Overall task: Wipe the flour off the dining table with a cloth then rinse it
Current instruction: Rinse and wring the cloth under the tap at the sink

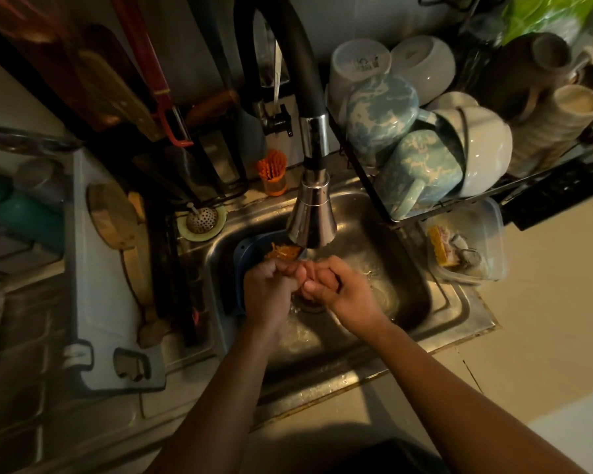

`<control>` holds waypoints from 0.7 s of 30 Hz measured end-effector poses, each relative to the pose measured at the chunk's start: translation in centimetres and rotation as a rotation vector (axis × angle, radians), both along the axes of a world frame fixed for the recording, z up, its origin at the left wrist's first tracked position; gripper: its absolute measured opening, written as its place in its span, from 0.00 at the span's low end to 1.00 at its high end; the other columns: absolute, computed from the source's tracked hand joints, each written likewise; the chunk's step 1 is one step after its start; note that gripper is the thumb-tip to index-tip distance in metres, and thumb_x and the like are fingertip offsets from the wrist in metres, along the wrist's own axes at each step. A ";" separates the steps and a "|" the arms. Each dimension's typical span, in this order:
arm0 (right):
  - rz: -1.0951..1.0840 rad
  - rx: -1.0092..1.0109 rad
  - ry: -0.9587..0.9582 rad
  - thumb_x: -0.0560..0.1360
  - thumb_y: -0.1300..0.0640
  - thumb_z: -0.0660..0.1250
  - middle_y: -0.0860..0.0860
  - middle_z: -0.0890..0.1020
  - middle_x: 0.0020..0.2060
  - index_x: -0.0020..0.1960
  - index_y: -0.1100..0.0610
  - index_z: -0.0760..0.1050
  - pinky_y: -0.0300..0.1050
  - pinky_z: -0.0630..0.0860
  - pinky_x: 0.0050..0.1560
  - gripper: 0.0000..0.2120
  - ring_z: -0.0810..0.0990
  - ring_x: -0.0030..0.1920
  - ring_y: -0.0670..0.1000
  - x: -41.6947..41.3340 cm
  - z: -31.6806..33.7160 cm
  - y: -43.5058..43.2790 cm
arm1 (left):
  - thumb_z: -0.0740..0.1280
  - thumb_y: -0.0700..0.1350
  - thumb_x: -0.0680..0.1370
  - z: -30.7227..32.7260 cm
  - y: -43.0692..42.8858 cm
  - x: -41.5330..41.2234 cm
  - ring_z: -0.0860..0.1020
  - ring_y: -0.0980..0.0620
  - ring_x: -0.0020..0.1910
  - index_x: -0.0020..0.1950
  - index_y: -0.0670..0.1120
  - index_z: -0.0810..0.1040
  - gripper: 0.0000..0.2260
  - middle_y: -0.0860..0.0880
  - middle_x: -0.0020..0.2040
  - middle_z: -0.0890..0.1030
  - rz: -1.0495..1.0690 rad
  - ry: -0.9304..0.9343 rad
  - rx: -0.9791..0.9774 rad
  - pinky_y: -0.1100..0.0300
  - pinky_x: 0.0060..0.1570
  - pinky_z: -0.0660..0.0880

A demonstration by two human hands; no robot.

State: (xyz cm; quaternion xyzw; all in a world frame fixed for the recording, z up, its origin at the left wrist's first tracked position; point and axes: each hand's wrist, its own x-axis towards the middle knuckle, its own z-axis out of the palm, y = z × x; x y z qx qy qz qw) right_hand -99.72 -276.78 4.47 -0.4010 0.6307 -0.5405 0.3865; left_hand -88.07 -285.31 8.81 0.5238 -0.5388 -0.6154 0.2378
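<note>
We stand at the sink (452,302) with both hands under the faucet head (311,220), where water runs down and pools around the drain. Our left hand (271,289) is curled into a loose fist, and our right hand (339,289) is curled against it, fingers folded inward, the two touching right below the stream. Whether either hand grips the cloth we cannot tell: no fabric shows plainly between the fingers, and the dim light hides what may be bunched inside. Something orange and stringy (283,252) sits just behind our left hand over a blue basin (243,254), but we cannot say that it is the cloth. The dining table is out of view, so the wiping cannot be checked from here; since we are at running water, we judge that the wiping is likely finished and that the rinsing stage is in hand. What remains, as far as we can judge, is to finish the rinse, squeeze out the water and shut the tap. A dish rack (374,186) of upturned mugs and bowls stands to the right, close to the faucet.
</note>
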 end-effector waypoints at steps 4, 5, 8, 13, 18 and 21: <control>0.071 0.225 -0.886 0.82 0.41 0.56 0.56 0.83 0.57 0.56 0.52 0.79 0.57 0.77 0.60 0.19 0.83 0.55 0.56 -0.8 1.7 0.2 | 0.70 0.31 0.74 0.1 0.0 0.8 0.84 0.58 0.44 0.44 0.49 0.81 0.12 0.54 0.42 0.86 -0.171 0.029 -0.200 0.67 0.42 0.78; 0.133 0.255 -0.961 0.82 0.41 0.55 0.58 0.81 0.58 0.61 0.53 0.78 0.58 0.77 0.60 0.20 0.82 0.54 0.57 -1.0 1.9 0.2 | 0.70 0.30 0.74 0.0 0.0 1.0 0.84 0.57 0.45 0.44 0.49 0.81 0.13 0.52 0.42 0.86 -0.196 0.044 -0.234 0.66 0.43 0.78; 0.248 0.267 -1.083 0.83 0.45 0.57 0.60 0.81 0.52 0.69 0.58 0.73 0.55 0.80 0.56 0.21 0.82 0.46 0.55 -1.0 1.8 -0.1 | 0.70 0.29 0.73 -0.3 0.0 1.3 0.84 0.55 0.45 0.43 0.52 0.81 0.16 0.52 0.42 0.85 -0.195 0.042 -0.320 0.64 0.45 0.79; 0.192 0.194 -0.758 0.80 0.63 0.63 0.53 0.80 0.38 0.43 0.49 0.80 0.41 0.80 0.37 0.13 0.78 0.34 0.46 -0.6 1.6 -0.7 | 0.71 0.31 0.74 -0.4 -0.1 1.5 0.84 0.56 0.45 0.44 0.50 0.82 0.13 0.53 0.43 0.86 -0.142 0.050 -0.268 0.65 0.43 0.78; 0.108 -0.030 -0.420 0.77 0.66 0.61 0.54 0.73 0.31 0.44 0.56 0.67 0.41 0.69 0.32 0.07 0.71 0.31 0.50 1.3 1.2 -1.2 | 0.70 0.30 0.74 -0.5 0.1 1.0 0.84 0.52 0.48 0.45 0.45 0.84 0.10 0.49 0.45 0.86 0.035 0.095 -0.074 0.58 0.49 0.80; 0.030 0.021 -0.118 0.78 0.69 0.62 0.48 0.75 0.33 0.43 0.52 0.69 0.37 0.72 0.36 0.13 0.75 0.34 0.43 1.9 1.3 -0.8 | 0.68 0.28 0.73 -0.7 -0.1 0.6 0.83 0.49 0.45 0.43 0.45 0.84 0.13 0.47 0.42 0.86 0.097 0.093 0.010 0.54 0.48 0.81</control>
